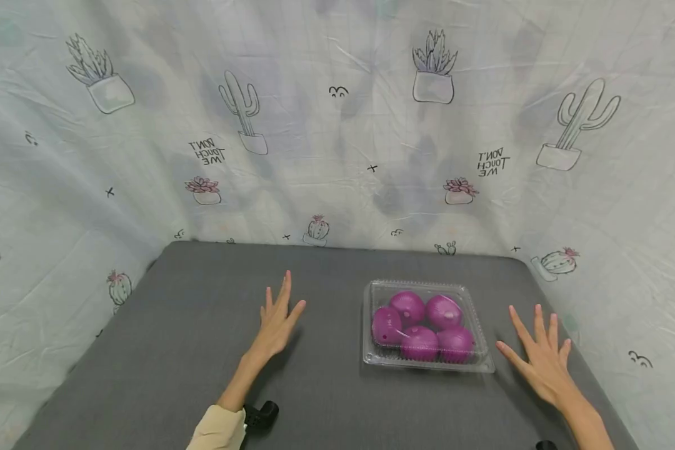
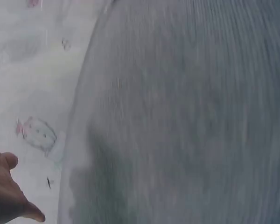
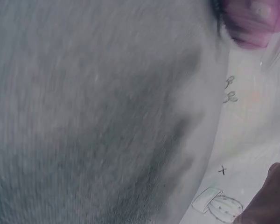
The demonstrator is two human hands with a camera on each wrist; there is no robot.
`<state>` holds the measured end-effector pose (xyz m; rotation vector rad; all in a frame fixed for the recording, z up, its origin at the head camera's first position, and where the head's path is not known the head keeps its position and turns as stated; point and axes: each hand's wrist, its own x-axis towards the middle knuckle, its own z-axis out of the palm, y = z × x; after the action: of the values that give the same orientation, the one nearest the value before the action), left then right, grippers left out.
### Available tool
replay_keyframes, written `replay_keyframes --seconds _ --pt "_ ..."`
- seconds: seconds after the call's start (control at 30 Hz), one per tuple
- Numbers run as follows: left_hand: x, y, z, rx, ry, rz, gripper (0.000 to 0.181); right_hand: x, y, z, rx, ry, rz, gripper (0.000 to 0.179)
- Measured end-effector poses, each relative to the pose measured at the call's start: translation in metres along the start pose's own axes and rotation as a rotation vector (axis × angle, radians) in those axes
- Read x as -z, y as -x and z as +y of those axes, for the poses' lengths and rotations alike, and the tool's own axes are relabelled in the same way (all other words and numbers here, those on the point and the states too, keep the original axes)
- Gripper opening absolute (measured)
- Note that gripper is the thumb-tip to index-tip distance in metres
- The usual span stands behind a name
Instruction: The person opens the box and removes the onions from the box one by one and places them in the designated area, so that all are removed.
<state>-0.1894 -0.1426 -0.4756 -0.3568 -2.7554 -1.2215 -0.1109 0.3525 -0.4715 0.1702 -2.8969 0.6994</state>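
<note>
A clear plastic clamshell box [image 1: 374, 357] with several purple, round, onion-like things [image 1: 419, 343] inside sits right of the middle of the table. Its lid appears closed. My left hand [image 1: 274, 325] hovers over the table to the left of the box, fingers spread, holding nothing. To the right of the box is my right hand [image 1: 545, 362], also spread and holding nothing, its thumb close to the box's edge but apart. The left wrist view catches part of the left hand [image 2: 7, 191] at its lower left. In the right wrist view, a blurred purple piece [image 3: 254, 21] shows at the top right.
A dark grey cloth covers the table [image 1: 326, 406]. Behind and on both sides hangs a pale curtain [image 1: 315, 125] printed with cacti and potted plants. A black wrist device [image 1: 264, 414] sits at my left cuff.
</note>
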Motion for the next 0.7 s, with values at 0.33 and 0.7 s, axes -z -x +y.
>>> replay_keyframes --seconds 0.33,0.7 --pt "-0.019 -0.004 0.025 -0.092 0.205 -0.042 0.065 -0.002 0.0 -0.022 0.079 -0.241 0.007 0.068" --pt "-0.051 -0.008 0.05 -0.13 0.378 -0.209 0.072 -0.01 0.002 -0.034 0.135 -0.378 0.024 0.07"
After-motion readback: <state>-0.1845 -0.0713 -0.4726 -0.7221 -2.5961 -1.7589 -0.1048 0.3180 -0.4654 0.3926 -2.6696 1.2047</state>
